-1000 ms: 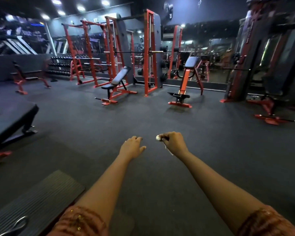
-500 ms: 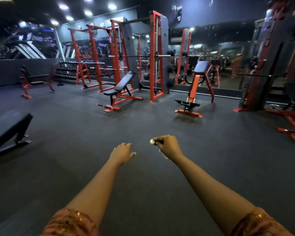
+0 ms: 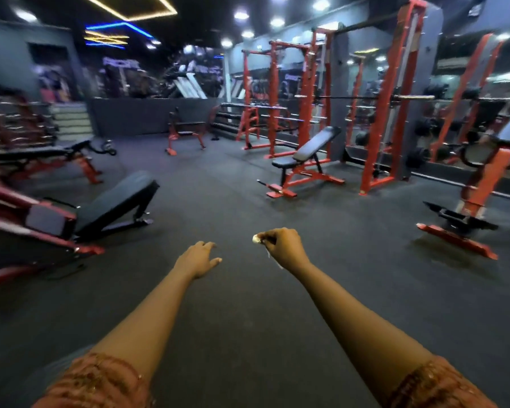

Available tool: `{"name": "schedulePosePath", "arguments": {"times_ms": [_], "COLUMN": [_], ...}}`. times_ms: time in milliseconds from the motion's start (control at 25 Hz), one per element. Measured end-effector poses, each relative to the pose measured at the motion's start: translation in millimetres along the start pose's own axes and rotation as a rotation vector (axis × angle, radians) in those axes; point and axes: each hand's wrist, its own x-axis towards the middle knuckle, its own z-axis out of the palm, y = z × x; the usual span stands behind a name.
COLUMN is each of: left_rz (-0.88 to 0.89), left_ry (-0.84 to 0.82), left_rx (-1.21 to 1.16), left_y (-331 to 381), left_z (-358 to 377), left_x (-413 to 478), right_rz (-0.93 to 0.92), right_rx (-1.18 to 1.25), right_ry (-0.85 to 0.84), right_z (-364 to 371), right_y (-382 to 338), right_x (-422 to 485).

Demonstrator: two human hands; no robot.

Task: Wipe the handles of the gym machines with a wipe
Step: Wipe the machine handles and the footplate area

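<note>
Both my arms reach out over a dark rubber gym floor. My right hand (image 3: 284, 245) is curled and pinches a small crumpled white wipe (image 3: 256, 239), whose end sticks out past my fingers. My left hand (image 3: 198, 259) hangs loose beside it and holds nothing. Red gym machines stand well ahead of both hands: an incline bench (image 3: 304, 163), a power rack with a barbell (image 3: 386, 98), and a padded curl station (image 3: 480, 184) at the right. Neither hand touches any machine or handle.
A black decline bench (image 3: 112, 204) and a red-framed machine (image 3: 21, 222) stand close on the left. More benches, squat racks (image 3: 274, 95) and a dumbbell rack line the far wall. Mirrors cover the right wall. Stairs (image 3: 71, 119) rise at the far left.
The view has swung to the left, bringing the left-side benches and stairs into sight. My hands keep the same pose, the wipe still in my right hand.
</note>
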Motion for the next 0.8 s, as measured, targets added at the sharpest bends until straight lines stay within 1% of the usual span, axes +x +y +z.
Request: {"name": "schedulePosePath", "arguments": {"times_ms": [160,320,400,480,560,640,800], "left_rz": [-0.228,-0.449,-0.523,-0.585,-0.679,-0.791,-0.943], "left_ry": [0.031,0.057,0.073,0.079,0.095,0.106,0.15], "left_rx": [-0.016,0.002,0.028,0.041,0.046,0.026,0.004], "left_y": [-54.3,-121.3,-154.6,-193.8,-249.5,-302.2,-380.7], "left_z": [-18.4,-27.5,-31.1,-36.2,-46.7,-65.3,-97.8], "left_x": [70.8,122.6,143.2,162.4,189.0,208.7,231.0], "right_rz": [-0.149,-0.272,-0.335,-0.401,-0.48,-0.531,-0.627], "right_rx": [0.075,0.151,0.179,0.214,0.237,0.245,0.291], "right_ry": [-0.114,-0.28,-0.339,-0.37,-0.411,-0.475,-0.591], "right_z": [38.5,107.4,145.2,183.8,234.1,280.7,358.8], "right_y": [4.9,-8.7,-21.0,-38.5,-65.0,-96.6,-154.1], "right_x": [129.3,234.8,275.9,315.7,367.8,415.0,484.3]}}
